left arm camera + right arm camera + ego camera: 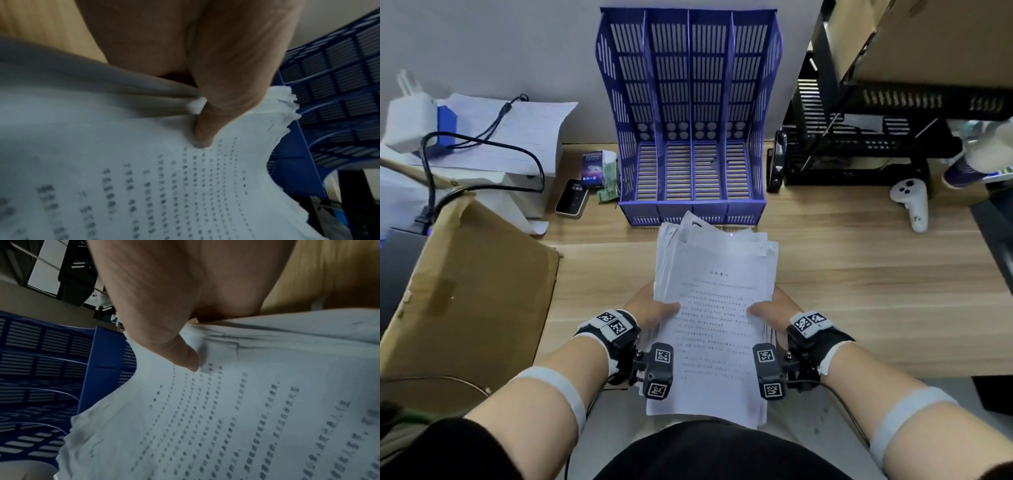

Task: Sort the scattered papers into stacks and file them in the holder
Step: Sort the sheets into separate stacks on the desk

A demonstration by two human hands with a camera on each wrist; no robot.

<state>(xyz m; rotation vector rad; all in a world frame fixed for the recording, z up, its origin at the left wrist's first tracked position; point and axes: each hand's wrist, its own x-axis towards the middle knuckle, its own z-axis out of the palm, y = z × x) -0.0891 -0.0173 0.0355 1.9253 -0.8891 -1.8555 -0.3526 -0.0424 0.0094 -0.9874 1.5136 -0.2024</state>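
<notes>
A thick stack of white printed papers point(714, 308) is held over the desk's near edge, its far ends uneven and fanned just in front of the blue file holder point(688, 120). My left hand point(654, 308) grips the stack's left side, thumb on the top sheet point(205, 126), other fingers hidden underneath. My right hand point(770, 310) grips the right side the same way, thumb on the print point(185, 356). The papers point(144, 178) point(246, 402) fill both wrist views. The holder point(329, 97) point(51, 369) has several upright slots, all without paper.
A cardboard sheet point(472, 294) leans at the left. Behind it lie a paper pile with cables point(493, 133), a phone point(571, 198) and small boxes point(599, 171). A black rack point(859, 137) and white controller point(911, 202) stand at the right on the wooden desk point(859, 291).
</notes>
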